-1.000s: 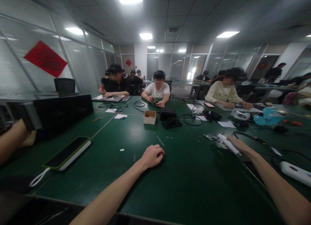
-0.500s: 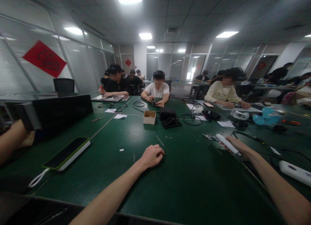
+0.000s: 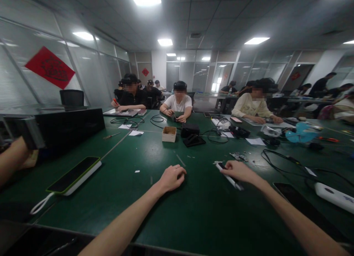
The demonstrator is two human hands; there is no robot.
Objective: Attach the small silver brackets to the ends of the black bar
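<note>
My left hand (image 3: 173, 178) rests on the green table (image 3: 190, 211), its fingers curled inward; whether anything is under them is hidden. To its right, my right hand (image 3: 238, 171) holds a slim white and dark object (image 3: 229, 178) low over the table, slightly blurred. Small metallic bits (image 3: 238, 156) lie just beyond that hand. A phone with a green edge (image 3: 74, 175) sits on a white block at the left. Another dark phone (image 3: 297, 200) lies partly behind my right forearm.
Further back are a small open box (image 3: 169, 134), a black case (image 3: 190, 130), cables (image 3: 279, 162) and a blue fan (image 3: 301, 132). A white device (image 3: 334, 197) is at the right. Another person's arm (image 3: 12, 158) shows at the left. People sit across the table.
My right hand has moved left with the white object, away from the cables and toward the middle. More of the dark phone now shows. My left hand has stayed in place.
</note>
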